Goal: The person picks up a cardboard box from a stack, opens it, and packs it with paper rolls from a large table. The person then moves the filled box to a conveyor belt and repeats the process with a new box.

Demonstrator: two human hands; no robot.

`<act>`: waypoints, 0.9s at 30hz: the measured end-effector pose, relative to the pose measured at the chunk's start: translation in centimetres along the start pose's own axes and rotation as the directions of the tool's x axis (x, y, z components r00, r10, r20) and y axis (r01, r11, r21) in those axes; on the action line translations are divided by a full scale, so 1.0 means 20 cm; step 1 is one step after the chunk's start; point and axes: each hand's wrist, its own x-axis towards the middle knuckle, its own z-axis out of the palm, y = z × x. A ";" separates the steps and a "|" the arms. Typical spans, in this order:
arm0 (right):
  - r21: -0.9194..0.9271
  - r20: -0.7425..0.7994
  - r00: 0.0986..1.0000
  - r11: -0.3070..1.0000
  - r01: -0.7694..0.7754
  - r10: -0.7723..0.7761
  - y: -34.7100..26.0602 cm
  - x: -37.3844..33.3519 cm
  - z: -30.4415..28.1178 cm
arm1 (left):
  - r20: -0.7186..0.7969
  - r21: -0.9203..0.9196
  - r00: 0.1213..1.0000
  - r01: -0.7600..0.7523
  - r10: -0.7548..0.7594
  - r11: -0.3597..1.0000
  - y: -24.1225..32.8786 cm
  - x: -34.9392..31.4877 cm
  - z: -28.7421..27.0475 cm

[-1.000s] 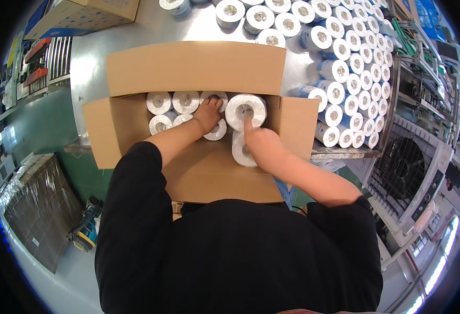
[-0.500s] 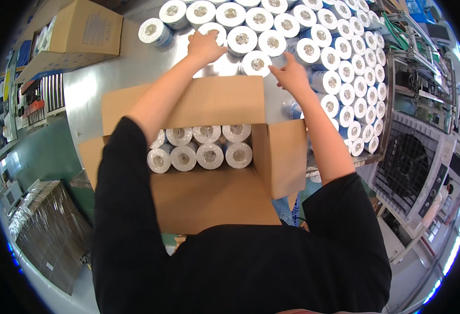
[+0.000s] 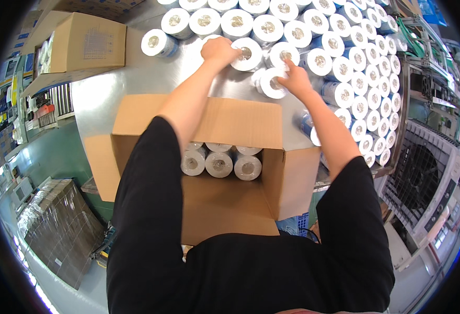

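Observation:
White-topped rolls with blue wrapping stand packed together on the metal table (image 3: 185, 65). My left hand (image 3: 220, 52) is closed around a roll that it mostly hides, its thumb against the side of another roll (image 3: 247, 54). My right hand (image 3: 295, 81) grips a slightly tilted roll (image 3: 272, 85), the thumb at its top and a finger between it and the roll behind (image 3: 283, 54). Near my body an open cardboard box (image 3: 230, 204) holds rows of similar rolls (image 3: 219, 164); my left arm and the far flap hide part of them.
Another cardboard box (image 3: 96, 44) lies at the far left of the table. One roll (image 3: 158, 43) stands apart near it. Right of the table is a large fan unit (image 3: 416, 157). A plastic-wrapped stack of cardboard (image 3: 57, 230) stands on the floor at left.
My right hand has closed on the front roll, which now leans toward the box. My left hand has curled tighter around its roll. The whole view has shifted slightly.

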 end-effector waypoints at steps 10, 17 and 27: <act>0.004 -0.583 0.803 0.987 0.158 -0.126 -0.47 -0.81 -0.97 | 0.216 -0.831 0.948 0.052 0.234 0.554 -0.51 -1.27 -1.02; 0.056 0.429 0.687 0.776 0.628 -0.587 -1.05 -1.30 -0.79 | 0.102 0.199 0.927 -0.374 0.361 0.906 -0.74 -1.69 -0.59; 0.170 0.470 0.756 0.887 0.429 -0.455 -1.37 -0.99 0.66 | 0.648 -0.049 0.706 -0.336 0.286 0.941 -0.77 -1.36 -0.72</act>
